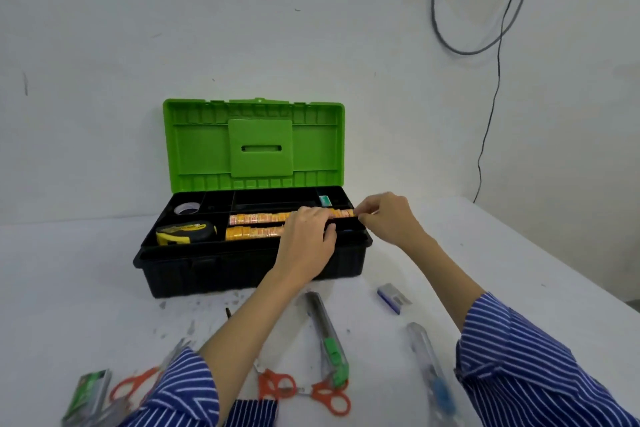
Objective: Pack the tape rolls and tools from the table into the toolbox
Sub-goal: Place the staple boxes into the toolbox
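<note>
Green-lidded black toolbox (249, 267), orange scissors (304, 392), blue-striped sleeve (540, 367) (stripes seemingly white)
</note>
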